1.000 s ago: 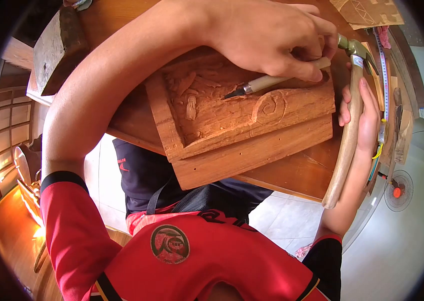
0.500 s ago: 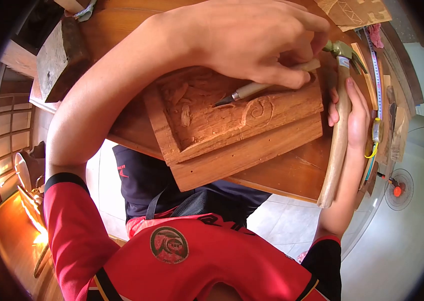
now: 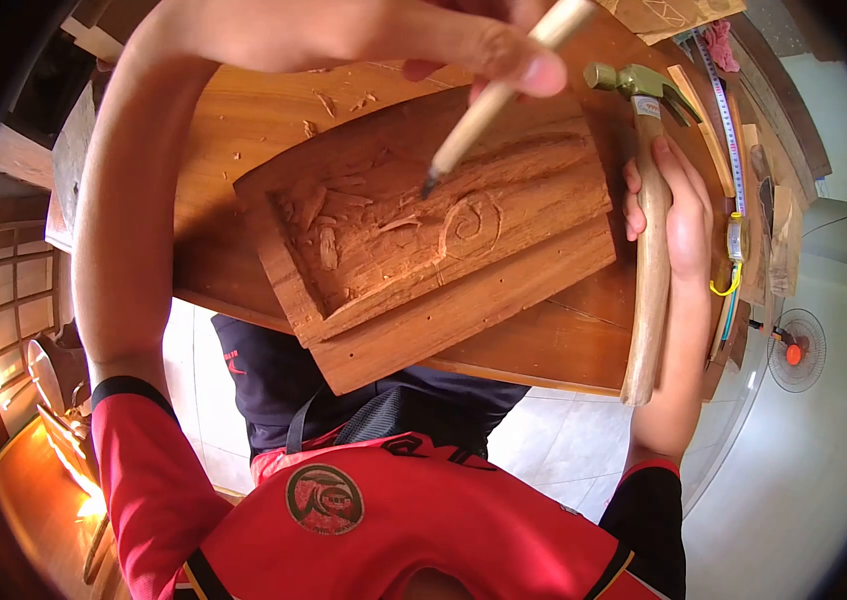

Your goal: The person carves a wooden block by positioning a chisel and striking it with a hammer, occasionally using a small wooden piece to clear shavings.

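Note:
My left hand is closed round the pale wooden handle of a carving chisel. Its dark tip points down over the recessed face of a carved wooden block, near a spiral relief. Loose wood shavings lie in the hollow at the block's left end. On the right, my right hand is wrapped round the handle of a claw hammer, whose greenish metal head points away from me. The hammer stands beside the block's right end.
The block rests on a brown wooden table with small chips scattered behind it. Along the right edge lie a tape measure, wood strips and other tools. Cardboard lies at the back; a fan stands beyond on the right.
My left hand has raised the chisel from lying low over the carving to a steeper tilt and moved left. The block and hammer sit slightly further left in view.

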The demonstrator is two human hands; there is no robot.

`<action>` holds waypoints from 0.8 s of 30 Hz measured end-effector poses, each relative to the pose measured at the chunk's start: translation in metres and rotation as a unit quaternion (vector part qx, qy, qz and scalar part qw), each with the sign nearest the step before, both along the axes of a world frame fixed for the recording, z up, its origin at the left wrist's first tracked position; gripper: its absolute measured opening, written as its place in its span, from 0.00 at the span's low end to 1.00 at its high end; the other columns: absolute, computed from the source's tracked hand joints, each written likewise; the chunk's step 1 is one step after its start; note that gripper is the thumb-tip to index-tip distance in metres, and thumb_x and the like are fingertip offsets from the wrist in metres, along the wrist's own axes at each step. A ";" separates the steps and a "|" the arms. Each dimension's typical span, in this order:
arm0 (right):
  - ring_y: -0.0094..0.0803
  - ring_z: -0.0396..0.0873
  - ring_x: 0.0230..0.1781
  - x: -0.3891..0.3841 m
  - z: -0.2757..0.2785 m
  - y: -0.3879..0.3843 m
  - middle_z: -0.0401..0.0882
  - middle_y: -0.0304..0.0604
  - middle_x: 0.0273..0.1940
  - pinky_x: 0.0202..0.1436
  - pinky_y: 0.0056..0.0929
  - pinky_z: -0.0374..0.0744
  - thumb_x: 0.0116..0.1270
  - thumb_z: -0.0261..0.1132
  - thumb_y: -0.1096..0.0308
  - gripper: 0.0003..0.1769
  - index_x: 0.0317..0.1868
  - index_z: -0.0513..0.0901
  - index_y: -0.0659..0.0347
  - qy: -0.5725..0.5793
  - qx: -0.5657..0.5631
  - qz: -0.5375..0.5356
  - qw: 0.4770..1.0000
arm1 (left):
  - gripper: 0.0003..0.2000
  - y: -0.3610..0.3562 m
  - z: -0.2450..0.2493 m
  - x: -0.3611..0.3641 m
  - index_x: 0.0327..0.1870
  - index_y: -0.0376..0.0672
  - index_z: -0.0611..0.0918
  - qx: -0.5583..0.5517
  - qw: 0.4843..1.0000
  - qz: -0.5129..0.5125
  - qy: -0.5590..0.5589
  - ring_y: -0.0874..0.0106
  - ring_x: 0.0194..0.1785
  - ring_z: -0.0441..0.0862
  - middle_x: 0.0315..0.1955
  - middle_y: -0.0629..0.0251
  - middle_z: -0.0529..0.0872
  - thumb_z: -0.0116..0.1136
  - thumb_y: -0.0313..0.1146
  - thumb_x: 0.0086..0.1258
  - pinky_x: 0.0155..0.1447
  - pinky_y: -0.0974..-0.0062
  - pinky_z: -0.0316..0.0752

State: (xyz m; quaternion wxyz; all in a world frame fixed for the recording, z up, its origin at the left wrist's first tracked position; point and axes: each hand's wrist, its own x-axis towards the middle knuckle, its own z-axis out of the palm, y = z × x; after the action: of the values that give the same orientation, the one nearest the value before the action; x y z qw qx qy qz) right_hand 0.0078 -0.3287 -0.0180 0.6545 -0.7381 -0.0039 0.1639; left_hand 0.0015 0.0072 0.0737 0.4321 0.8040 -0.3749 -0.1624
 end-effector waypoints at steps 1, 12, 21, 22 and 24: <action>0.24 0.74 0.16 0.000 0.000 0.000 0.77 0.41 0.30 0.17 0.24 0.73 0.84 0.55 0.55 0.16 0.51 0.74 0.61 0.000 0.001 -0.001 1.000 | 0.15 0.000 -0.007 0.003 0.39 0.41 0.91 -0.017 0.999 -0.009 -0.036 0.77 0.27 0.78 0.27 0.68 0.89 0.67 0.44 0.77 0.34 0.71 0.69; 0.24 0.73 0.16 -0.001 0.001 0.002 0.76 0.40 0.30 0.17 0.24 0.71 0.85 0.55 0.56 0.14 0.51 0.75 0.58 0.013 -0.016 -0.010 1.000 | 0.17 -0.025 -0.045 -0.002 0.36 0.34 0.84 -0.101 0.979 -0.001 -0.178 0.61 0.25 0.81 0.22 0.55 0.85 0.63 0.41 0.79 0.34 0.63 0.74; 0.22 0.72 0.16 -0.003 0.001 0.006 0.75 0.38 0.30 0.18 0.22 0.70 0.85 0.54 0.55 0.22 0.66 0.78 0.61 0.011 -0.016 -0.011 1.000 | 0.19 -0.029 -0.051 -0.003 0.36 0.34 0.85 0.004 0.985 -0.004 -0.175 0.56 0.25 0.85 0.20 0.50 0.85 0.57 0.43 0.82 0.38 0.59 0.81; 0.22 0.71 0.16 -0.004 0.002 0.006 0.75 0.38 0.30 0.18 0.22 0.69 0.85 0.54 0.54 0.23 0.67 0.77 0.61 0.008 -0.016 -0.010 1.000 | 0.19 -0.030 -0.053 -0.005 0.37 0.34 0.85 0.000 0.982 0.005 -0.190 0.55 0.25 0.85 0.21 0.50 0.86 0.57 0.43 0.82 0.38 0.59 0.81; 0.21 0.71 0.16 -0.005 0.005 0.007 0.75 0.38 0.30 0.18 0.21 0.69 0.85 0.53 0.54 0.25 0.71 0.76 0.61 0.001 -0.020 -0.010 1.000 | 0.19 -0.032 -0.054 -0.006 0.37 0.33 0.85 -0.007 0.983 0.024 -0.181 0.55 0.27 0.86 0.21 0.49 0.86 0.56 0.43 0.82 0.39 0.58 0.82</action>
State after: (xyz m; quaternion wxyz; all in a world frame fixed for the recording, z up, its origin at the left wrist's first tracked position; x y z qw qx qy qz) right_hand 0.0028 -0.3218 -0.0128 0.6409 -0.7511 0.0076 0.1581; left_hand -0.0046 -0.0251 0.0193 0.3660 0.8259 -0.4289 -0.0011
